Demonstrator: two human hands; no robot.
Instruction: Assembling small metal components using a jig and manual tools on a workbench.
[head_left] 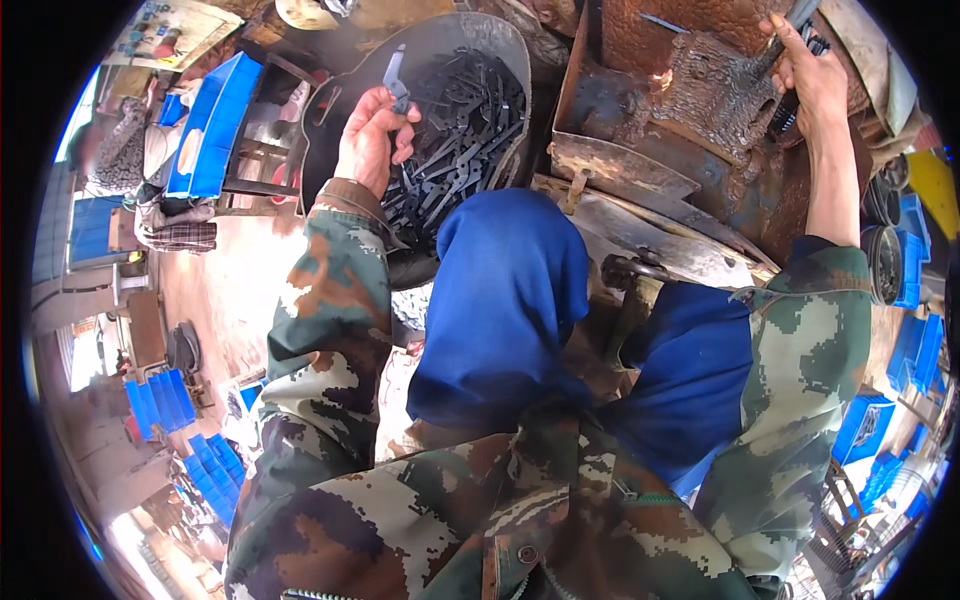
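Note:
My left hand (376, 138) is raised over the near left side of a dark metal bin. It pinches a grey metal plier half (394, 74) that points upward between thumb and fingers. Below and to the right of it, the bin (345, 85) holds a heap of dark plier-like metal parts (465, 140). Far to the right, my right hand (815, 82) is closed around a bunch of dark metal pieces (785, 115). It is over the right side of a rusty, brown-coated metal trough (625, 100). The fingers partly hide what they hold.
A rough, brown-caked block (712, 88) sits in the trough, with a thin metal strip (663, 22) beyond it. Worn boards (660, 235) edge its near side. Blue cloth covers my knees (505, 300). Blue bins (215, 125) stand left, near another person (125, 150).

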